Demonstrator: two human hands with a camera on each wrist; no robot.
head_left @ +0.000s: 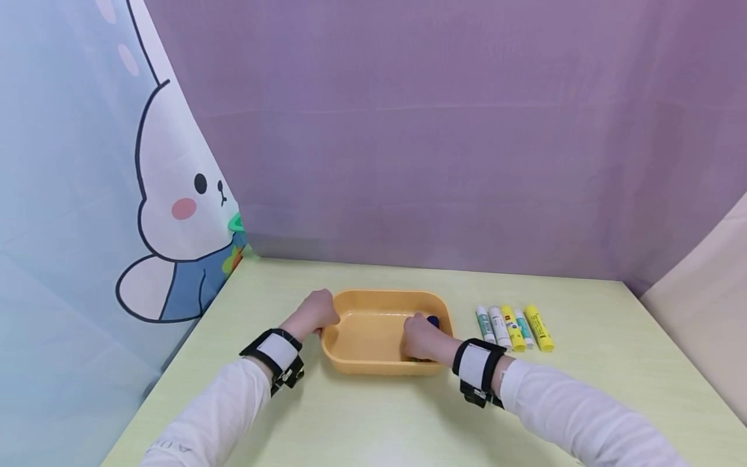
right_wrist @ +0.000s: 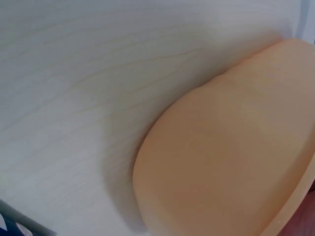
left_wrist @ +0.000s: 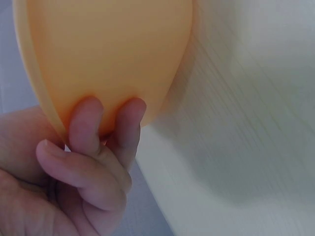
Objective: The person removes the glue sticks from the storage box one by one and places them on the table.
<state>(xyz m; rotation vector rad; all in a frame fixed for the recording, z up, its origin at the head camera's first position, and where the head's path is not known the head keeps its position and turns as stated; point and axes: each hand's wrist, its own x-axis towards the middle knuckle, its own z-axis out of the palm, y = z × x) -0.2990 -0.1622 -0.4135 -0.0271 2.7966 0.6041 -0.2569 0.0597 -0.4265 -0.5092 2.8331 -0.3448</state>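
Observation:
A yellow-orange plastic tray [head_left: 367, 368] with rounded corners stands on the table. My left hand [head_left: 318, 310] grips its left end; in the left wrist view the fingers [left_wrist: 84, 125] curl against the outer wall, with the rim between them and the rest of the hand. My right hand [head_left: 421, 337] reaches down inside the tray's right part, fingers bent. A dark blue rounded end [head_left: 433, 321] shows beside it, and a dark and green bit shows under the wrist. I cannot tell whether the right fingers pinch it. In the right wrist view the tray wall [right_wrist: 221, 162] hides most of the hand.
Right of the tray, several glue sticks lie side by side in a row, among them a yellow one [head_left: 539, 328] and a white one [head_left: 499, 325]. A purple curtain [head_left: 408, 143] hangs behind the pale table [head_left: 362, 421]. A blue cartoon-print cloth [head_left: 70, 272] hangs at the left.

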